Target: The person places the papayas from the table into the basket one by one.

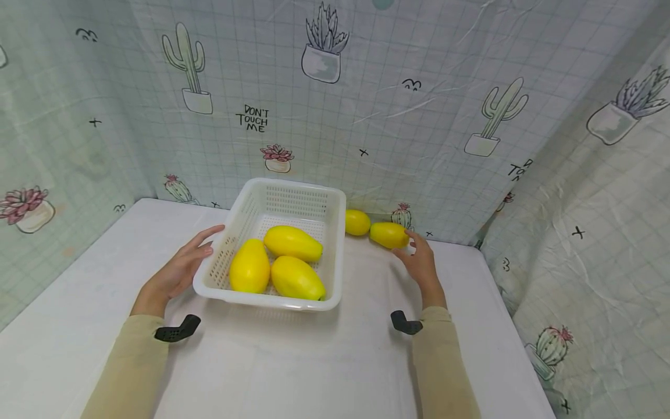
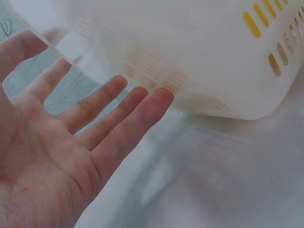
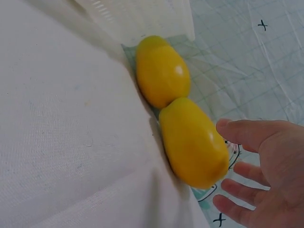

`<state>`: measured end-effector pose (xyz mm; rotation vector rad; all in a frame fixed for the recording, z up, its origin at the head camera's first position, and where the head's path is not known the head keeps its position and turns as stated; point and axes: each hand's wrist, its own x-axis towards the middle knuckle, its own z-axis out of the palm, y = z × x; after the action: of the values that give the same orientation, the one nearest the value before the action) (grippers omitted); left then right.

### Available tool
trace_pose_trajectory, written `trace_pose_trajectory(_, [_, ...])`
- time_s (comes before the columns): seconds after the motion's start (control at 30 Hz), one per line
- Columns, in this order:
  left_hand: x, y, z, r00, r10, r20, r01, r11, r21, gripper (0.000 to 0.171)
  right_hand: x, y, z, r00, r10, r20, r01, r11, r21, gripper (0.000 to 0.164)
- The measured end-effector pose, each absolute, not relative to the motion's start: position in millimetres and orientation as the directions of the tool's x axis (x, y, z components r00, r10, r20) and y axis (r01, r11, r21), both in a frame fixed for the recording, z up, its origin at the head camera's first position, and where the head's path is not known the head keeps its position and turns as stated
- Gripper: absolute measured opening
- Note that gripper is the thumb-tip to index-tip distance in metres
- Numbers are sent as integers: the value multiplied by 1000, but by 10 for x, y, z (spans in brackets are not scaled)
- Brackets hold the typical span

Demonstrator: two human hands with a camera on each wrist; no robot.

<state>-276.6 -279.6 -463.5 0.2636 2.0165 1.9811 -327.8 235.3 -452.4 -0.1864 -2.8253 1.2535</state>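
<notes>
A white plastic basket (image 1: 339, 250) with slotted walls holds three yellow papayas: one at the left (image 1: 250, 267), one at the back (image 1: 293, 242) and one at the front (image 1: 297, 278). My left hand (image 1: 180, 269) is at the basket's left side, fingers extended along its outer wall; in the left wrist view its fingertips (image 2: 164, 94) appear to touch the wall. To the right of the basket, two more papayas lie end to end, a nearer one (image 3: 192, 145) and a farther one (image 3: 162, 71). My right hand (image 1: 420, 263) reaches around the nearer papaya's right end, thumb and fingers spread, not gripping it.
A white cloth (image 1: 293, 366) covers the table. Right behind the basket and the loose papayas hangs a curtain (image 1: 366, 134) printed with cactus pots, and it continues along both sides. Black wrist cameras (image 1: 178, 329) sit on both sleeves.
</notes>
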Motion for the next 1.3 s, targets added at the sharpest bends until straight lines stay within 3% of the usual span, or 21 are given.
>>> trace_pose_trajectory(0.83, [-2776, -2809, -4637, -936, 344, -72, -64, 35, 997, 50, -3359, 2338, -4594, -994, 110, -17, 87, 677, -731, 71])
trace_pose_trajectory(1.3, [-2734, -2796, -4593, -933, 353, -75, -82, -4, 997, 50, -3341, 2368, -4585, -991, 108, 82, 17, 702, -712, 68])
